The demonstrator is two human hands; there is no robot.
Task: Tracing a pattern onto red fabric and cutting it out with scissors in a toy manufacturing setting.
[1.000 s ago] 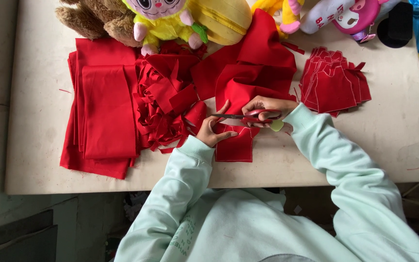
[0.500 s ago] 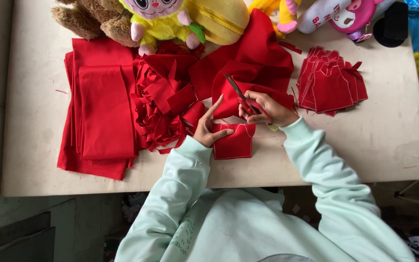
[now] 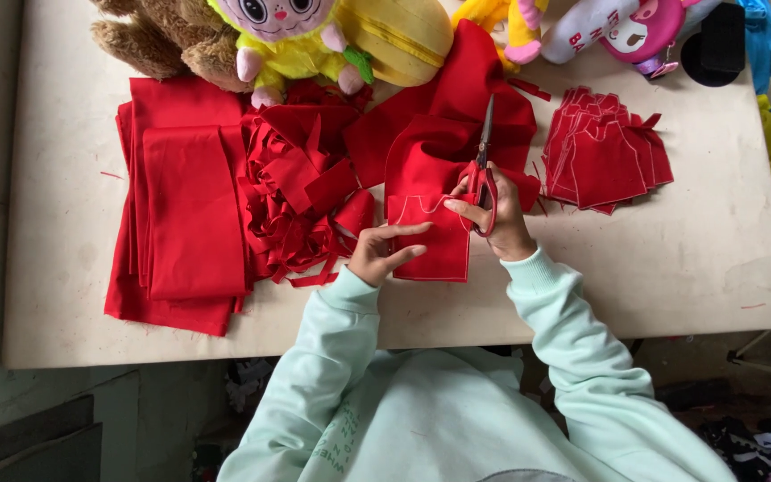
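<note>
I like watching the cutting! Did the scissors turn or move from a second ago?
Yes. The scissors lay sideways near the table's front edge; now their blades point away from the person, toward the plush toys, in the right hand.

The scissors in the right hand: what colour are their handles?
Red, seen in the head view: scissors held by the right hand.

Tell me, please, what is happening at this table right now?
A person in a pale green sweatshirt is cutting red fabric. The right hand holds red-handled scissors, blades pointing away over the marked red fabric piece, which the left hand presses flat on the table. A stack of folded red cloth lies left, red scraps in the middle, cut red pieces right, and plush toys along the far edge.
</note>
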